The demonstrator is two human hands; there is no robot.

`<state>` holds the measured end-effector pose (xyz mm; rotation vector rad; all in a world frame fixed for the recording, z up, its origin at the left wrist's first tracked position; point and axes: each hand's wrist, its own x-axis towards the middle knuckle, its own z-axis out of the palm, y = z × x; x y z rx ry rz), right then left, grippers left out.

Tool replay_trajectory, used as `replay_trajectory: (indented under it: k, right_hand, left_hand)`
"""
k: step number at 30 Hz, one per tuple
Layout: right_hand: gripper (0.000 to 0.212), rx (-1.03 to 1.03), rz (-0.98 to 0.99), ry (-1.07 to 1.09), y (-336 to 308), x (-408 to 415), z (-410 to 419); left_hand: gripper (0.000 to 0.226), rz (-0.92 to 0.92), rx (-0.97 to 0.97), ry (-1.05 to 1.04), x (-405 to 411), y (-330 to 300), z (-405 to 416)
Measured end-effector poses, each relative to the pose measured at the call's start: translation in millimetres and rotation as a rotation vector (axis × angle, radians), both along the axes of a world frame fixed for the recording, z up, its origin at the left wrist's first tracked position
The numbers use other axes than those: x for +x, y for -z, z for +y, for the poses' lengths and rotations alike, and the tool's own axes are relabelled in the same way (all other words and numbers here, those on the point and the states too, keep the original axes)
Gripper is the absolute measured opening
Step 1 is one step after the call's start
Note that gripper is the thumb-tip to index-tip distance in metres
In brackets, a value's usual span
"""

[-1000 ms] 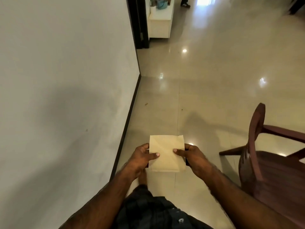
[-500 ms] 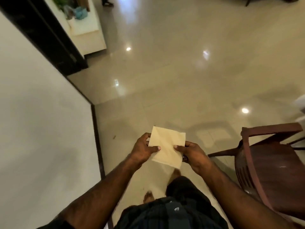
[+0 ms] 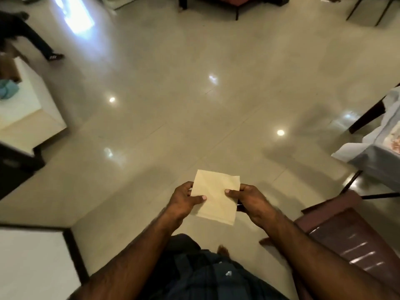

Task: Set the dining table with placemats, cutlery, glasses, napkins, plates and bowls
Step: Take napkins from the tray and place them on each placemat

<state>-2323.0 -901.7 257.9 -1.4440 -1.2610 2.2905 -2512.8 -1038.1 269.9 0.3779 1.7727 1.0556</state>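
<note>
Both hands carry one thing between them: the left hand (image 3: 184,199) pinches the left edge of a folded cream napkin (image 3: 215,199) with its thumb on top and fingers underneath, and the right hand (image 3: 252,201) does the same on the opposite edge, so each is closed on the paper rather than spread. Held by two sides like this, the thin napkin stays flat and its fold does not flop open, which looks like the reason for using two hands on something so light. It hangs in the air in front of the person's waist, above the glossy tiled floor (image 3: 194,105), touching nothing but the fingers. A dark object seems to sit behind the napkin at the right hand, but what it is cannot be told. The table draped in a pale cloth (image 3: 376,152) shows only at the right edge of the view, well apart from the napkin, with a dark red chair (image 3: 350,239) low on the right, nearer the body. A white cabinet (image 3: 28,109) stands at the left. Judging by this, the napkin is in transit and not yet laid; the next step would likely be a turn to the right toward that table.
</note>
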Motion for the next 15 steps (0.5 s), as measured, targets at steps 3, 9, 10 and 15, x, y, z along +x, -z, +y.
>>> replay_trajectory:
  k: [3,9,10,15]
  right_hand:
    - [0.023,0.029,-0.01,0.11,6,-2,72]
    - [0.021,-0.003,-0.042,0.447,26,6,183]
    - [0.021,-0.01,-0.061,0.573,31,12,212]
    - [0.02,0.007,-0.066,0.809,21,31,272]
  left_hand:
    - [0.041,-0.033,0.006,0.132,-17,5,85]
    - [0.039,-0.034,0.037,0.4,-53,15,268]
    - [0.039,-0.054,0.036,0.503,-54,18,326]
    - [0.039,0.035,0.075,0.803,-28,13,463]
